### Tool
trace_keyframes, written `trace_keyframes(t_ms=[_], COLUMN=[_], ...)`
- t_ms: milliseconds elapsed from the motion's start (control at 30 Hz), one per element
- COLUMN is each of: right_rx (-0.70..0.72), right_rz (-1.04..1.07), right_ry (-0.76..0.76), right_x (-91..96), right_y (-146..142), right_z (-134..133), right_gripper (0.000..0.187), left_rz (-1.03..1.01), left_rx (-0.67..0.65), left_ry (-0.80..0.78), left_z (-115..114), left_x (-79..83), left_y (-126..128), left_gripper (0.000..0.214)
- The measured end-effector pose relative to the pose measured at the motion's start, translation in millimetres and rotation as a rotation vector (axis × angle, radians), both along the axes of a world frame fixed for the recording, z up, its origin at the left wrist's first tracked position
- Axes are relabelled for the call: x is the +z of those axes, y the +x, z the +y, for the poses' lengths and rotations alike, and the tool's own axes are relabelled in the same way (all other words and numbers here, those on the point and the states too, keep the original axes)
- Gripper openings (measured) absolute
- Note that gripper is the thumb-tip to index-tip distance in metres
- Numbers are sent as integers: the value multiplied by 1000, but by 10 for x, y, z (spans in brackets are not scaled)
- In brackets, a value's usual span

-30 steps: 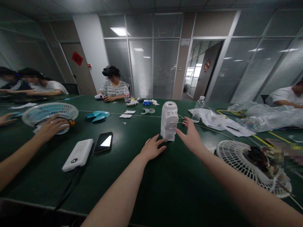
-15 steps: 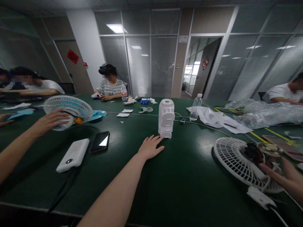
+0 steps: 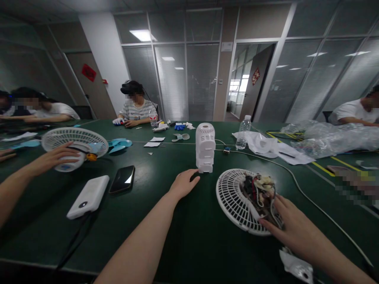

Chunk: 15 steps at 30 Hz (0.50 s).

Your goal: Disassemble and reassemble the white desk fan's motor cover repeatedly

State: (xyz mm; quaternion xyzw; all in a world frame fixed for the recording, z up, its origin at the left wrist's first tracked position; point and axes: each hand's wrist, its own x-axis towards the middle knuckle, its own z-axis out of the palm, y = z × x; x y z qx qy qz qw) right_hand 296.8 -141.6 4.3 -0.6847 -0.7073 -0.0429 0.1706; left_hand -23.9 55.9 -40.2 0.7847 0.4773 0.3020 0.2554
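My left hand [image 3: 184, 183] lies low over the table with its thumb apart, fingertips beside the base of an upright white plastic fan housing [image 3: 205, 148]; I cannot tell if they touch it. At right, my right hand [image 3: 291, 221] grips a white round fan grille [image 3: 229, 197] around its middle. Exposed motor parts and wires [image 3: 260, 189] sit in that grille's centre. Below my right wrist is a white plastic piece [image 3: 296, 266], partly hidden.
At left, another person's hand [image 3: 59, 157] rests on a second fan [image 3: 75, 136]. Nearby lie a white power bank [image 3: 89, 197] and a phone [image 3: 122, 178]. Farther back are blue fan blades [image 3: 120, 145], a water bottle [image 3: 243, 132], plastic bags [image 3: 334, 136] and a pale cable [image 3: 296, 179].
My right hand has brought the grille with its motor leftward, nearer the housing. My left hand's fingers are drawn closer together. The other person's fan has shifted slightly left.
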Motion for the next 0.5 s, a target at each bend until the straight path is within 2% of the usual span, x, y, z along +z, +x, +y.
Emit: trace_keyframes(t_ms=[100,233,333,500], right_rx=[101,160,159,118], right_rz=[-53,-41,-33,-42], right_ry=[-25,-53,-54,-5], right_x=[68,179,242,264], right_y=[-335,-717,-958,-1241], right_z=[70,207,305,433], right_gripper=[62,62,59,65], left_rz=[-130,-222,-263,-293], left_rx=[54,104,125,179], left_ry=[32,55,54,51], left_z=[56,102,119,166], left_x=[-16,-25,-32,-52], left_y=[6,17,12,-23], left_gripper=[32,29,26,22])
